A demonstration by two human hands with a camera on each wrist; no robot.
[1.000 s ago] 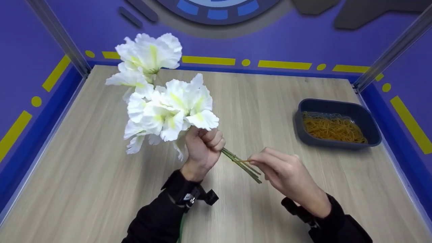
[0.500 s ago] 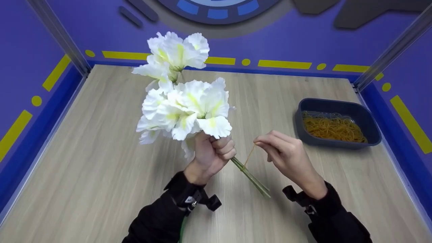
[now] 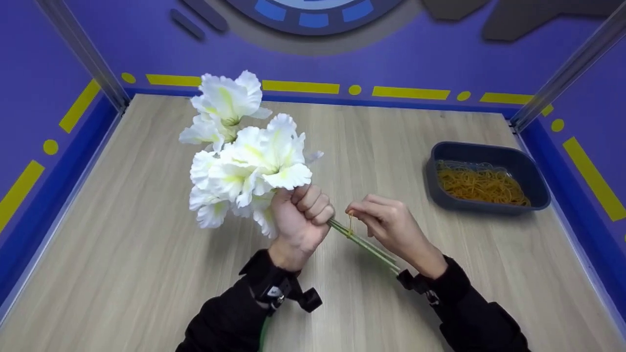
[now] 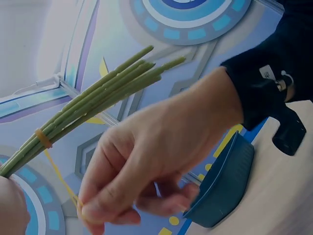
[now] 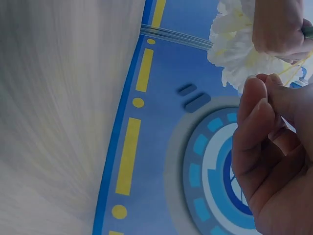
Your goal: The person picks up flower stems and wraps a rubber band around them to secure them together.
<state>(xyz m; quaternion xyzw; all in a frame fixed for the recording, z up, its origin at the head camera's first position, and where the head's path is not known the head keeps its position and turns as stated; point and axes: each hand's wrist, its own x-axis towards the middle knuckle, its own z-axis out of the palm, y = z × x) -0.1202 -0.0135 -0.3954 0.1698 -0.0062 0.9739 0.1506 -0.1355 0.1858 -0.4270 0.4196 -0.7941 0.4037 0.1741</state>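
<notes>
My left hand [image 3: 301,222] grips a bunch of white artificial flowers [image 3: 244,166] by the stems, just under the blooms. The green stems [image 4: 98,98] stick out past the fist toward the lower right. An orange rubber band [image 4: 44,138] is wrapped around them a short way from the fist. Thumb and fingertips of my right hand [image 3: 386,222] pinch a loop of that band, pulled taut away from the stems. In the right wrist view the pinched loop shows as a thin yellow line beside the white petals [image 5: 244,54].
A dark oblong container [image 3: 484,208] holding many orange rubber bands [image 3: 481,183] stands at the right on the wooden table [image 3: 146,244]. Blue-purple panels with yellow marks [image 3: 301,87] enclose the back and both sides.
The flowers swung right, then back left and lower. My right hand rose from the stems, stretching the band, then came in closer to the left fist, still pinching it.
</notes>
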